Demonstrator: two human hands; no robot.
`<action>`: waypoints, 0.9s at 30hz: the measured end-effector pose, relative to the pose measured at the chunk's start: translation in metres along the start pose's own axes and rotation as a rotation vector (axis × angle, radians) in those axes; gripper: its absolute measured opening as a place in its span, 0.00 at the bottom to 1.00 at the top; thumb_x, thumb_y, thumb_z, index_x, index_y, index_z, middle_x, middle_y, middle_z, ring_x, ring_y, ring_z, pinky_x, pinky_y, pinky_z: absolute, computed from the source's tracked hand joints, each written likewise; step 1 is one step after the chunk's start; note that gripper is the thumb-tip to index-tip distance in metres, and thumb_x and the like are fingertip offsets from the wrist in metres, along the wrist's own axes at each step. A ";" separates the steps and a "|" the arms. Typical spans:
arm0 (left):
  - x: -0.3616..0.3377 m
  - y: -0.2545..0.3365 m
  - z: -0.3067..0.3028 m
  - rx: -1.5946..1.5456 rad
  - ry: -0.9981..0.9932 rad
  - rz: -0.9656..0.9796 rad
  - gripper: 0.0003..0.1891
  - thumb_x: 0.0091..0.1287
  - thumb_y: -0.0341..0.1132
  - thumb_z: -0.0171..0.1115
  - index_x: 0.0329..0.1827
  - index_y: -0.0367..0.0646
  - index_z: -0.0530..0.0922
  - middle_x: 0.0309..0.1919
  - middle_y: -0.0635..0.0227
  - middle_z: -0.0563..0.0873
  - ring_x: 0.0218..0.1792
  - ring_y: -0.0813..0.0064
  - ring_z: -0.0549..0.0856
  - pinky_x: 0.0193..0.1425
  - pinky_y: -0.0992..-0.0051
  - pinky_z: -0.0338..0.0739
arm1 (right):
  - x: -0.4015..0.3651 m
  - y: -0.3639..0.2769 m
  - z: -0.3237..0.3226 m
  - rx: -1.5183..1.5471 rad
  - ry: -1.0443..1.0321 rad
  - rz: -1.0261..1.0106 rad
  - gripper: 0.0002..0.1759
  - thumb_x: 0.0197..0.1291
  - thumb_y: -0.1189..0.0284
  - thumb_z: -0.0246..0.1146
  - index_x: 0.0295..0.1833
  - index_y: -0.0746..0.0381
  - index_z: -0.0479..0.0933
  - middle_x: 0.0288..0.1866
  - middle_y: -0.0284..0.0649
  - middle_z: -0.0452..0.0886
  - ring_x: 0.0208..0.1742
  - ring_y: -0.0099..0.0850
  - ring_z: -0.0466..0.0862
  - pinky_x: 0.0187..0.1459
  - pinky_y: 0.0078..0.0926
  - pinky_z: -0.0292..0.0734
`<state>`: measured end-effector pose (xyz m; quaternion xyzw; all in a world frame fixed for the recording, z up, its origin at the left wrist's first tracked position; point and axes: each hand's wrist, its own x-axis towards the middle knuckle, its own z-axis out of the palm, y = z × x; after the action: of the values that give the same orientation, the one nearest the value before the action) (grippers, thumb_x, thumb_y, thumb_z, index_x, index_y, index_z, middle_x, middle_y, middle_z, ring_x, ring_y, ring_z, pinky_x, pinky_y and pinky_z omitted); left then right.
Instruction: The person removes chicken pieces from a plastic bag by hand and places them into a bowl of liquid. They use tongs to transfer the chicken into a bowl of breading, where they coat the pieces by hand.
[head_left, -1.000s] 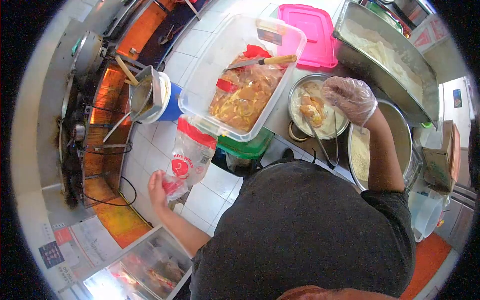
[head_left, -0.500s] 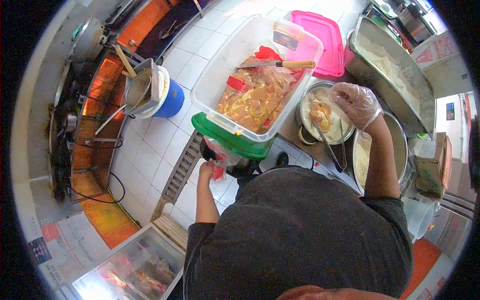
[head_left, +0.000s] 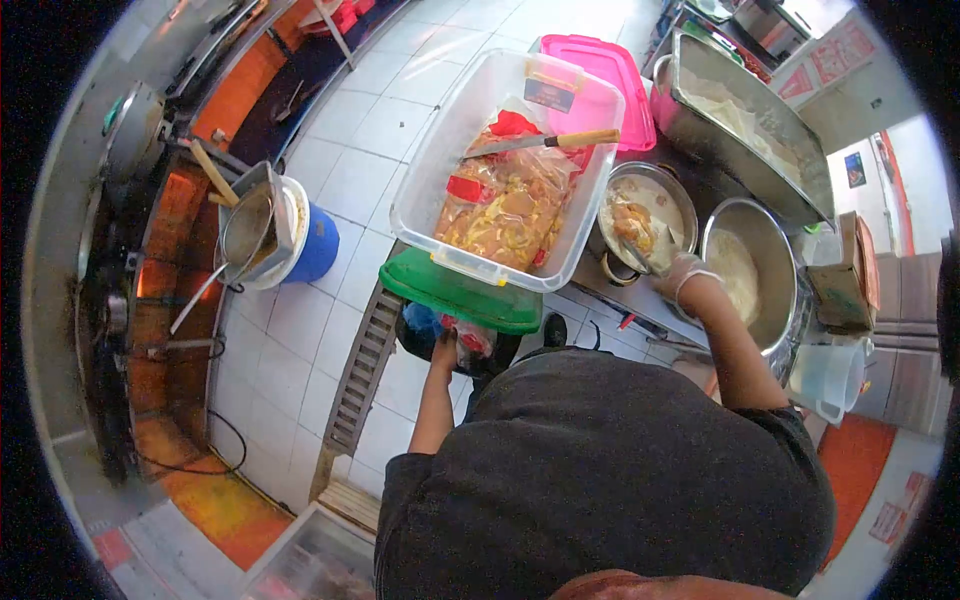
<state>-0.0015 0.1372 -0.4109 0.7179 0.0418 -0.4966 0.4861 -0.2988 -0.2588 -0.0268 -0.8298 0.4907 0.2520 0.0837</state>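
Observation:
My right hand (head_left: 683, 278), in a clear plastic glove, is closed on metal tongs (head_left: 637, 256) over a steel pot (head_left: 682, 213). Raw meat (head_left: 632, 220) lies in the pot's pale mixture, at the ends of the tongs. Low on the left, my left hand (head_left: 445, 350) grips a clear and red plastic bag (head_left: 470, 337) beneath the green lid (head_left: 455, 291). Beyond the lid, a clear tub (head_left: 412, 190) holds bagged, yellowish marinated meat (head_left: 510, 215), with a wooden-handled knife (head_left: 585, 138) across its right side.
A steel bowl (head_left: 785, 300) of pale powder stands right of the pot, a long metal tray (head_left: 820, 200) behind it. A pink lid (head_left: 600, 60) is behind the tub. At left are a blue bucket (head_left: 322, 245) with a strainer (head_left: 250, 225), and a metal-framed counter.
My right hand has come down from above the pot and taken hold of the tongs. My left hand and the bag are nearer the green lid's underside. The view has shifted.

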 end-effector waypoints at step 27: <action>-0.014 -0.069 -0.182 0.887 -0.003 -0.048 0.23 0.66 0.49 0.65 0.48 0.35 0.82 0.45 0.44 0.87 0.51 0.45 0.85 0.56 0.58 0.79 | -0.089 0.023 -0.084 -0.025 0.085 0.270 0.18 0.59 0.63 0.60 0.47 0.64 0.85 0.51 0.54 0.85 0.53 0.47 0.86 0.54 0.43 0.80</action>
<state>0.0766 0.3136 -0.4391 0.8551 -0.1593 -0.4787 0.1195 -0.3248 -0.2337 0.0929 -0.7671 0.5979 0.2317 0.0177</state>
